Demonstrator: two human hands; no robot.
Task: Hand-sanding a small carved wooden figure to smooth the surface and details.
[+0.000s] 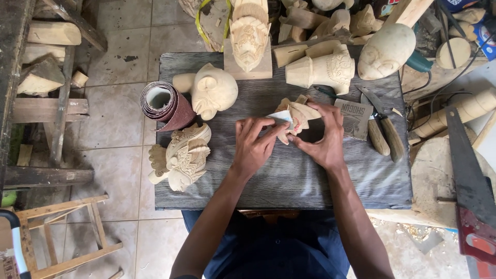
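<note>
Carving [298, 114], a small pale wooden piece, sits over the middle of the grey board [310, 181] between both hands, right hand [324, 135] gripping it from the right while left hand [254, 144] presses folded sandpaper [280, 118] against its left side.

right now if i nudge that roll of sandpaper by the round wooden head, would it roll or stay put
The sandpaper roll lies on its side at the board's left edge, so it would probably roll, perhaps off. Its hollow core suggests it is light. The round wooden head close beside it might block it.
</note>
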